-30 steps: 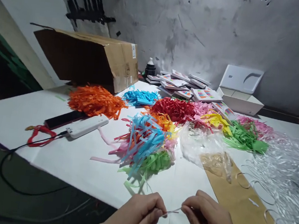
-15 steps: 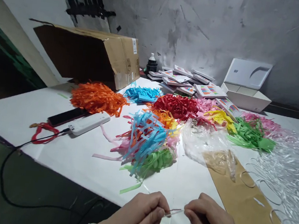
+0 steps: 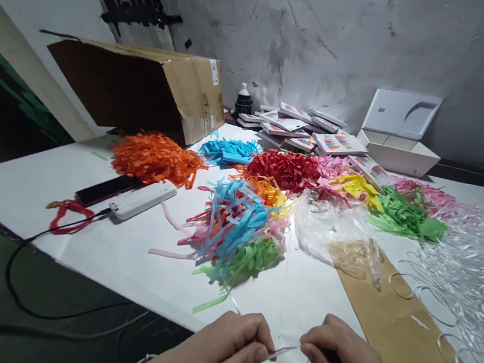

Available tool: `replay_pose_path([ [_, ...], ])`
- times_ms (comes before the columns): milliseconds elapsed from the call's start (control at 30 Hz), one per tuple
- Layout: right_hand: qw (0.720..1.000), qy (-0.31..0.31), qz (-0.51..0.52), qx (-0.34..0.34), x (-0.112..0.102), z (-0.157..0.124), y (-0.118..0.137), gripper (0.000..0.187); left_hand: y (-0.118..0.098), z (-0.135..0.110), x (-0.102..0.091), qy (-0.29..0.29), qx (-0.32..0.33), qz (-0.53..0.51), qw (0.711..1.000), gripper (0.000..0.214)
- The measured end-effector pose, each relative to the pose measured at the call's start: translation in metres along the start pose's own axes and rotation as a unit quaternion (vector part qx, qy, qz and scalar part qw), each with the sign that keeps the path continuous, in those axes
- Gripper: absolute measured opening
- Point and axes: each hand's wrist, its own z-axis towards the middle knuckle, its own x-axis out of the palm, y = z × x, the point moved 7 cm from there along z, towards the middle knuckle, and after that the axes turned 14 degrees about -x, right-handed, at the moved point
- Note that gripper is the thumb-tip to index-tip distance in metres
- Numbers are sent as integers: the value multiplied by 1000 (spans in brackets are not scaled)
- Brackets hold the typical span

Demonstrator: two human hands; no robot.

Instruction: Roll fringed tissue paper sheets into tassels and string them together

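Note:
My left hand (image 3: 227,346) and my right hand (image 3: 346,359) are at the table's front edge, a small gap between them. Both pinch a thin white string (image 3: 286,350), which spans the gap; a darker reddish line shows along it near the left fingers. A loose end hangs below the right fingertips. Beyond the left hand, a pale strand runs toward a bunch of tissue-paper tassels (image 3: 237,222) in blue, green, pink and orange. Whether the string is knotted cannot be made out.
Orange tassels (image 3: 157,159), red tassels (image 3: 284,170) and green tassels (image 3: 408,215) lie farther back. A tangled white string pile (image 3: 476,272) covers the right side beside brown paper (image 3: 399,333). A cardboard box (image 3: 195,94), flat boxes (image 3: 342,144) and a power bank (image 3: 144,199) also stand or lie there.
The right hand has shifted slightly right, and the string between the hands now slants up toward it. The view has moved a little; the tassels stay where they were.

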Motion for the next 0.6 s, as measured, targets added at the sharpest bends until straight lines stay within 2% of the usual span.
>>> replay_pose_path([
  [167, 999, 35, 12, 6, 1, 1, -4, 16, 0, 1, 0, 1, -4, -38, 999, 47],
  [333, 997, -20, 45, 57, 2, -9, -12, 20, 0, 2, 3, 22, 4, -63, 998, 50],
  [467, 992, -42, 70, 95, 6, -16, -17, 24, 5, 3, 5, 20, 12, -83, 996, 48],
  [600, 986, -59, 81, 135, 17, -23, -22, 32, 8, 2, 5, -19, 56, -124, 991, 45],
])
